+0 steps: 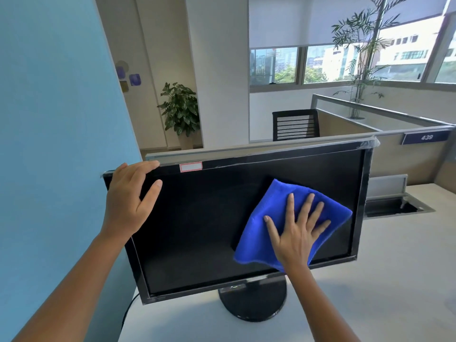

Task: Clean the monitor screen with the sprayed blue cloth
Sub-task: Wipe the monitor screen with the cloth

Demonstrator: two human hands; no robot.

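A black monitor (197, 218) with a dark screen stands on a round base (254, 302) on the white desk. My left hand (128, 201) holds its upper left corner, fingers over the top edge and thumb on the screen side. A folded blue cloth (271, 218) lies flat against the right half of the screen. My right hand (296, 230) presses on the cloth with its fingers spread and straight.
A blue partition wall (49, 144) rises close on the left. The white desk (394, 280) extends to the right, with a cable hatch (397, 206) behind. A black cable (127, 314) drops off the desk's left edge. Cubicle dividers, a chair (296, 124) and plants stand beyond.
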